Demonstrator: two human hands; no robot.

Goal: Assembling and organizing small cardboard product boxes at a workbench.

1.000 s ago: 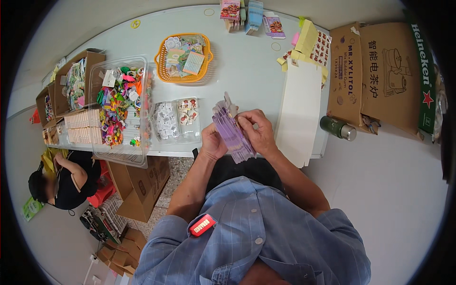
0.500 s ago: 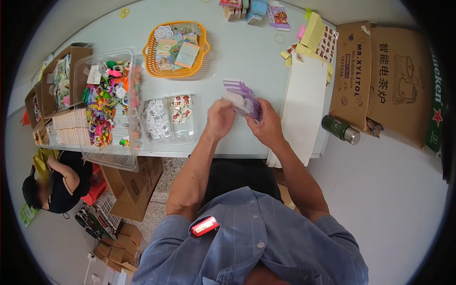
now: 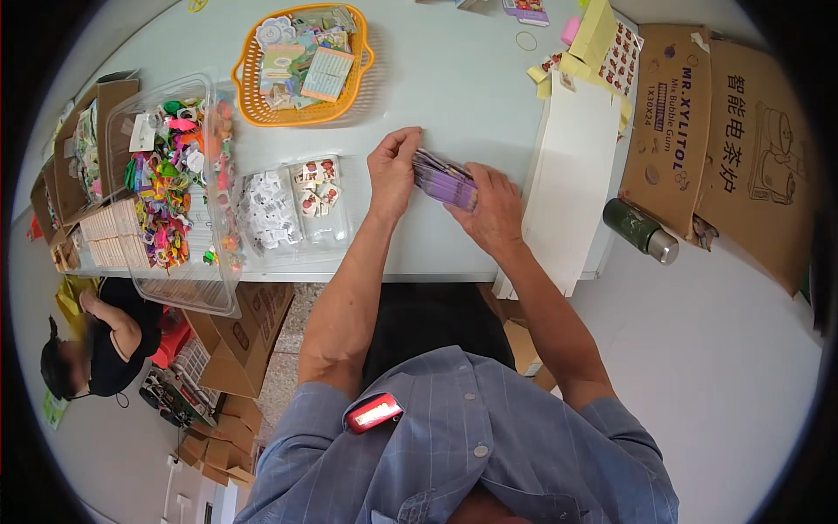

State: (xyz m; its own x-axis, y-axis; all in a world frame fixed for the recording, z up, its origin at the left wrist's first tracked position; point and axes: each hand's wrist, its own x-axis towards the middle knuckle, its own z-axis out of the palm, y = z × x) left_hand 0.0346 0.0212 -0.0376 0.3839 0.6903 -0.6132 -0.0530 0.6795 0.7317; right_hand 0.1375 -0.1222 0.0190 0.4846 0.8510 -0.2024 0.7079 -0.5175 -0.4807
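My left hand (image 3: 391, 173) and my right hand (image 3: 492, 210) hold a stack of flat purple printed cards (image 3: 447, 182) above the pale table. The left fingers pinch the stack's upper left end, while the right hand wraps its right end. Left of my hands lies a clear plastic tray with small white paper pieces (image 3: 272, 214) and stickers with red figures (image 3: 319, 185). Beyond it stands an orange basket (image 3: 370, 63) of assorted printed cards and papers.
Farther left, a large clear bin holds colourful small toys (image 3: 175, 188). Long white card strips (image 3: 559, 201) lie at right, near a yellow box (image 3: 595, 31) and a green bottle (image 3: 639, 230). Cardboard boxes (image 3: 663, 131) stand beyond. Another person (image 3: 118, 336) is at lower left.
The stack has turned in my hands from fanned and upright to lower and more compact. My left hand has moved up to its end. The whole view has shifted slightly.
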